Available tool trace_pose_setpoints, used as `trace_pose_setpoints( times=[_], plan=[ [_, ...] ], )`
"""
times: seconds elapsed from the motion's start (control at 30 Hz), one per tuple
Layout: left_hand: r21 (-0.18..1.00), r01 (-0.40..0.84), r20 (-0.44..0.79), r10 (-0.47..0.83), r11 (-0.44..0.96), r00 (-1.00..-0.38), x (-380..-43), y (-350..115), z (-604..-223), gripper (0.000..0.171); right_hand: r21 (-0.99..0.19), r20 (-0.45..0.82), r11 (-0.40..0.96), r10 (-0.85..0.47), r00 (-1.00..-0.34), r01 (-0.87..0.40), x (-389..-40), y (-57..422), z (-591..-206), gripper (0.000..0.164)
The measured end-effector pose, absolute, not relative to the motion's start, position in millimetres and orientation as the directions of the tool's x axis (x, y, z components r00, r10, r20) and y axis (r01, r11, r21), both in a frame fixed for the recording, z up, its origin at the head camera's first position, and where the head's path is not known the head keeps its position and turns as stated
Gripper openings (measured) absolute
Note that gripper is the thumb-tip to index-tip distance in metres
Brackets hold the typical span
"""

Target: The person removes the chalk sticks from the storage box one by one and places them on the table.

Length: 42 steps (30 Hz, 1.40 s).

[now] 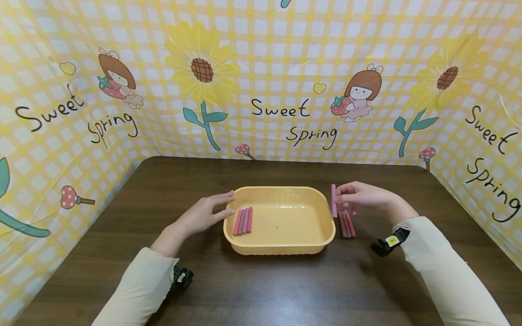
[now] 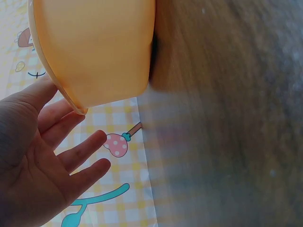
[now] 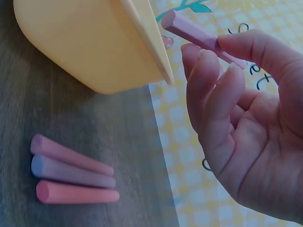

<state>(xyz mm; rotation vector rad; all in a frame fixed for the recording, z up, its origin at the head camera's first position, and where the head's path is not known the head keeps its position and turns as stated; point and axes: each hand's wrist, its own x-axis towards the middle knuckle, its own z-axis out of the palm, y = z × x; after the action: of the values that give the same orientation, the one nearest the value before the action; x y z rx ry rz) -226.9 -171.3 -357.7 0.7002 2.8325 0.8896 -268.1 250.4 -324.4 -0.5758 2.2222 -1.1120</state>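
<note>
A yellow plastic basin (image 1: 281,249) stands on the table between the hands. My left hand (image 1: 205,212) rests at its left rim, thumb and forefingers touching the edge, the other fingers spread and relaxed. Several pink and mauve chalk-like sticks (image 1: 243,221) lie side by side inside, near the left end. My right hand (image 1: 359,197) pinches a mauve chalk-like stick (image 3: 191,30) between thumb and fingertips, just outside the right rim. Below that hand lie three more sticks (image 3: 73,170) on the table, two pinkish and one mauve between them.
The dark wooden table (image 1: 261,290) extends around the basin. A yellow checked cloth (image 1: 269,59) with flowers and lettering hangs behind it and at both sides. Black wrist cameras (image 1: 389,243) sit below the sleeves.
</note>
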Motion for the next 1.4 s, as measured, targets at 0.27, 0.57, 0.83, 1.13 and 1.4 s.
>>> trace_pose_setpoints(
  times=[0.27,0.57,0.83,1.13,1.4],
  plan=[
    [0.563,0.401,0.051,0.454,0.722,-0.889,-226.1,-171.9,-357.0,0.054,-0.844,-0.315,0.533,-0.581,-0.75,-0.058,-262.6,268.6,-331.0,0.019],
    [0.562,0.398,0.047,0.453,0.725,-0.89,-226.5,-171.7,-357.9,0.054,-0.848,-0.35,0.53,-0.539,-0.766,0.015,-256.9,286.7,-338.2,0.02],
    [0.561,0.398,0.047,0.452,0.726,-0.891,-226.8,-171.7,-358.3,0.054,-0.84,-0.376,0.541,-0.523,-0.765,0.043,-257.7,302.0,-347.6,0.02],
    [0.566,0.405,0.054,0.457,0.718,-0.888,-227.4,-172.0,-358.4,0.055,-0.818,-0.41,0.574,-0.52,-0.749,0.05,-257.1,312.1,-357.7,0.016],
    [0.564,0.405,0.055,0.456,0.72,-0.888,-227.3,-171.7,-359.0,0.053,-0.785,-0.449,0.616,-0.496,-0.743,0.063,-256.6,314.9,-365.2,0.023]
  ],
)
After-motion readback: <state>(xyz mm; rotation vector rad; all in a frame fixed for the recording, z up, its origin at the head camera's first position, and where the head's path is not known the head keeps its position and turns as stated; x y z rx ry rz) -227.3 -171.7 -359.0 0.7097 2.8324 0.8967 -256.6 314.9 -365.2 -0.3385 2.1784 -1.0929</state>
